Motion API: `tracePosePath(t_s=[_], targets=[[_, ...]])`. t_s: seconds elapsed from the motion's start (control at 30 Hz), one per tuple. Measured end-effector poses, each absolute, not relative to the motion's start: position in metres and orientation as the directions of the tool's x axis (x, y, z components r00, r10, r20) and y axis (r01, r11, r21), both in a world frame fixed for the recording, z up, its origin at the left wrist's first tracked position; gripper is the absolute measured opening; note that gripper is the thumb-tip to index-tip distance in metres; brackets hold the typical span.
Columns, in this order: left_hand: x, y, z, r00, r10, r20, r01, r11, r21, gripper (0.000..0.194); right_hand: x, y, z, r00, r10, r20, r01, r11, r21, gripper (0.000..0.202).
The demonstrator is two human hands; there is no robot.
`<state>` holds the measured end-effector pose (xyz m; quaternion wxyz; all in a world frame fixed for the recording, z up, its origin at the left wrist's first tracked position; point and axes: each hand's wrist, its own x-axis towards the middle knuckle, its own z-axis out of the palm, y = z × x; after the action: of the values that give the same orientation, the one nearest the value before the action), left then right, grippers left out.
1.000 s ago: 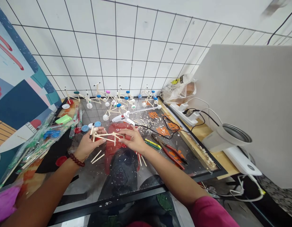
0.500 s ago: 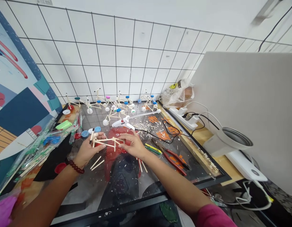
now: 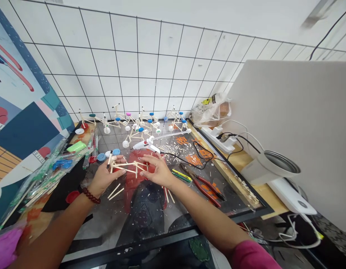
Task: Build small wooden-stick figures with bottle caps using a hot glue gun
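A small bicycle-shaped frame of thin wooden sticks is held above the glass-topped table. My left hand, with a dark red bead bracelet at the wrist, is closed on its left end, where an upright stick has a black tip. At the frame's right end, my right hand has thumb and fingers spread apart, with the stick ends showing between them. Any light touch of its thumb on the frame is hard to make out. Loose wooden sticks lie below my left hand.
Finished stick bicycles with bottle-cap wheels stand along the tiled wall. A white glue gun lies before them. Right of my hands are red-handled pliers and a yellow-green cutter. Further right stand a power strip and a white bucket.
My right hand's fingers have lifted and spread away from the frame's right end. My left hand keeps its hold, and the frame stays in nearly the same place.
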<state>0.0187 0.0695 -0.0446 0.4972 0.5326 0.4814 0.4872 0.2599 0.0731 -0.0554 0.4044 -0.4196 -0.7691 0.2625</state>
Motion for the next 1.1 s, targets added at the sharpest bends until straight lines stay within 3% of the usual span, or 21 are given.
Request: tracePosePath(t_s=[0.4, 0.6, 0.77, 1.1], targets=[[0.018, 0.068, -0.044, 0.069, 0.996, 0.057, 0.029, -0.059, 0.998, 0.073, 0.259, 0.073, -0.057, -0.339, 0.856, 0.389, 0.431, 0.509, -0.745, 0.053], [0.018, 0.067, -0.043, 0.089, 0.993, 0.082, 0.023, -0.085, 0.996, 0.077, 0.259, 0.074, -0.06, -0.349, 0.853, 0.387, 0.431, 0.513, -0.742, 0.042], [0.017, 0.069, -0.048, 0.06, 0.997, 0.057, 0.031, -0.059, 0.998, 0.066, 0.257, 0.074, -0.061, -0.358, 0.842, 0.404, 0.413, 0.531, -0.74, 0.034], [0.016, 0.071, -0.052, 0.063, 0.995, 0.083, 0.034, -0.085, 0.996, 0.066, 0.257, 0.073, -0.058, -0.364, 0.834, 0.415, 0.376, 0.539, -0.754, 0.029]])
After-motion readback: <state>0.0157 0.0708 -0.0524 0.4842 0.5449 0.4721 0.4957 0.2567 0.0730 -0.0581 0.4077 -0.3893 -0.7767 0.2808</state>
